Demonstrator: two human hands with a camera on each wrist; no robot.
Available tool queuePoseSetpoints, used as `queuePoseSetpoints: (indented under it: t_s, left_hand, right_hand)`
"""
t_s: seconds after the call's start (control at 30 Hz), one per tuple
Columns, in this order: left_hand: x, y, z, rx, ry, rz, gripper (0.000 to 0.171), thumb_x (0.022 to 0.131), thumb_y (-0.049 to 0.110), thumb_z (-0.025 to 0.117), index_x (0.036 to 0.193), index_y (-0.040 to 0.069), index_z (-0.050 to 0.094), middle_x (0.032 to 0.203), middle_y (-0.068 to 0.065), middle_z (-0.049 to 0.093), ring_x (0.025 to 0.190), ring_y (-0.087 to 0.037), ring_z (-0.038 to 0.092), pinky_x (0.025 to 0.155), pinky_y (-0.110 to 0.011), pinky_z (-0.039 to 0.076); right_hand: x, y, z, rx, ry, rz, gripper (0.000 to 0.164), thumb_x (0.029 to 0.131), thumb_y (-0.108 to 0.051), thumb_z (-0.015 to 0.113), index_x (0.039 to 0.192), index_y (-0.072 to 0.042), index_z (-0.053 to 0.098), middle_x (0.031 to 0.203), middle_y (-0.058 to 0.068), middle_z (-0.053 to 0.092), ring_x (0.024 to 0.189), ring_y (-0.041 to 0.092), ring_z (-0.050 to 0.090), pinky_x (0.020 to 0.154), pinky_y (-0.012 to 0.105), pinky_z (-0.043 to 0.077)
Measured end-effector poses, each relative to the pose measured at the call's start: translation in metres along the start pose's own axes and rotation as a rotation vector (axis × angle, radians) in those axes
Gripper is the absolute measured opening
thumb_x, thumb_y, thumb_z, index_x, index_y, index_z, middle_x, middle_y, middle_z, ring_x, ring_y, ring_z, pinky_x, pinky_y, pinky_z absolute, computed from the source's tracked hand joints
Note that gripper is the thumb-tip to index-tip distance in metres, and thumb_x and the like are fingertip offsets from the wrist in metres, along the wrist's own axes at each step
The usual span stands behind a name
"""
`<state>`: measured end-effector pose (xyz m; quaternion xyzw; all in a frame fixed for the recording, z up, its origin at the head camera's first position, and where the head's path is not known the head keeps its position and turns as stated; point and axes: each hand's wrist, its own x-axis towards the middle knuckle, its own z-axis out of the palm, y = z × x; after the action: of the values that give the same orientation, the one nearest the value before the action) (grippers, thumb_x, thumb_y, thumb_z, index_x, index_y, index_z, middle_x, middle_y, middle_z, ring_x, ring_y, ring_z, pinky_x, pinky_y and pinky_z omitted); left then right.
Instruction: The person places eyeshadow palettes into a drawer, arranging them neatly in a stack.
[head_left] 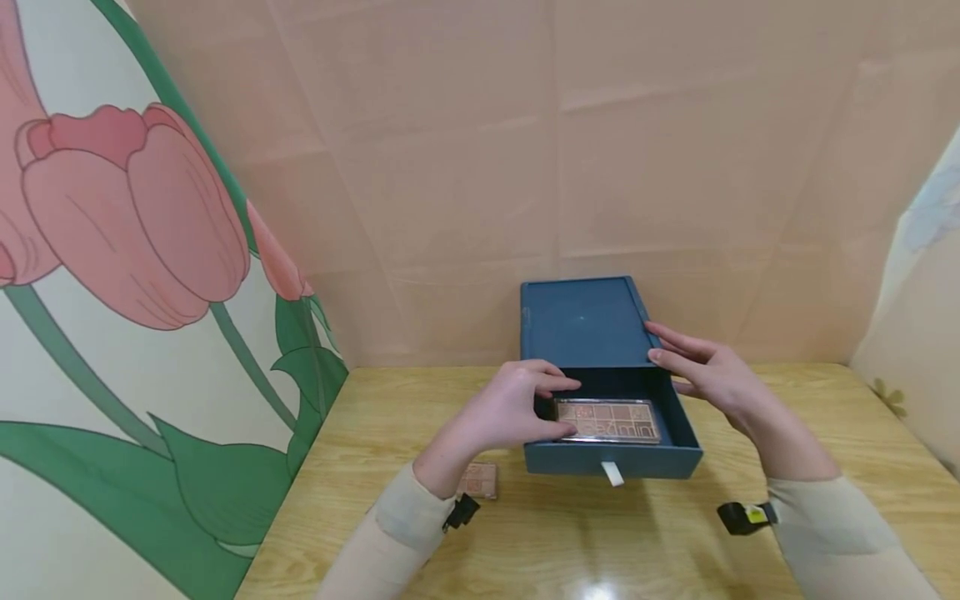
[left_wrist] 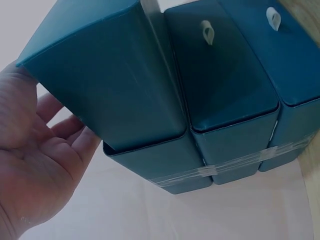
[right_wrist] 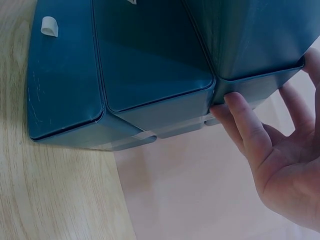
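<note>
Blue drawer unit [head_left: 581,321] stands on the desk [head_left: 300,533], one drawer [head_left: 570,461] pulled out. The right hand [head_left: 723,379] rests spread fingers on the unit's right side. The left hand [head_left: 510,408] has thumb and index finger apart at the left end of the palette [head_left: 611,421] inside; I cannot tell whether they pinch it. Probably light, rigid and crackable, it suits an edge grip. A smaller palette [head_left: 486,481] lies nearby.

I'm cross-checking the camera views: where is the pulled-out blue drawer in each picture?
Head: the pulled-out drawer lies right of centre, in the lower half.
Left wrist: the pulled-out drawer fills the upper left.
Right wrist: the pulled-out drawer sits at upper right.
Shared landmark: the blue drawer unit behind it.
</note>
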<state>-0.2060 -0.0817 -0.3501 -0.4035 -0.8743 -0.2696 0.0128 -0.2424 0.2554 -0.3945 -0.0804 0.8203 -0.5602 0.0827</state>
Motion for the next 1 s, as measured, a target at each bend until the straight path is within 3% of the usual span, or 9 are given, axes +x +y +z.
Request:
queuePoseSetpoints:
  t_s: [0.17,0.27,0.47,0.6,0.8,1.0]
  left_hand:
    - [-0.001,-0.004,0.001,-0.045,0.026,0.015,0.044,0.094,0.028,0.086,0.134,0.013,0.077,0.132,-0.001,0.070,0.113,-0.013,0.067,0.076,-0.016,0.053]
    - [-0.002,-0.007,0.002,-0.074,0.046,0.045,0.040,0.096,0.026,0.084,0.132,0.011,0.078,0.131,-0.003,0.071,0.111,-0.015,0.069,0.070,-0.019,0.052]
    - [-0.009,-0.014,0.001,-0.180,0.094,0.104,0.033,0.100,0.020,0.079,0.131,0.008,0.077,0.131,-0.004,0.071,0.119,-0.016,0.066,0.089,-0.033,0.059]
    - [-0.016,-0.022,-0.001,-0.277,0.135,0.120,0.033,0.101,0.020,0.078,0.132,0.008,0.077,0.131,-0.003,0.071,0.124,-0.013,0.063,0.098,-0.037,0.057]
    - [-0.034,-0.044,-0.001,-0.362,0.251,0.125,0.037,0.101,0.015,0.077,0.137,0.008,0.074,0.129,-0.011,0.073,0.123,-0.018,0.066,0.100,-0.037,0.057]
    - [-0.069,-0.078,0.004,-0.393,0.334,0.032,0.033,0.099,0.009,0.077,0.132,0.009,0.077,0.127,-0.007,0.075,0.117,-0.023,0.070,0.105,-0.043,0.055]
  right_hand:
    - [0.000,0.000,0.001,0.001,0.003,0.000,0.079,0.107,-0.051,0.063,0.171,-0.023,0.028,0.175,0.023,0.018,0.155,0.052,0.027,0.113,0.067,0.038]
    - [0.000,0.000,0.001,0.005,0.001,-0.002,0.079,0.107,-0.051,0.063,0.171,-0.022,0.028,0.175,0.023,0.018,0.155,0.052,0.027,0.113,0.068,0.037]
    - [0.000,0.000,0.001,-0.009,0.000,-0.012,0.077,0.108,-0.050,0.061,0.172,-0.022,0.027,0.175,0.022,0.019,0.154,0.053,0.028,0.112,0.065,0.039]
    - [-0.001,0.001,-0.001,-0.023,0.005,-0.016,0.076,0.108,-0.050,0.060,0.171,-0.023,0.028,0.174,0.020,0.023,0.154,0.051,0.031,0.110,0.062,0.043]
    - [-0.001,0.001,-0.001,-0.023,0.005,-0.024,0.076,0.108,-0.051,0.061,0.171,-0.024,0.029,0.174,0.019,0.023,0.154,0.050,0.031,0.109,0.061,0.044]
    - [-0.004,-0.002,-0.001,-0.030,0.010,-0.014,0.079,0.106,-0.055,0.062,0.171,-0.024,0.031,0.174,0.021,0.023,0.154,0.050,0.031,0.110,0.061,0.043]
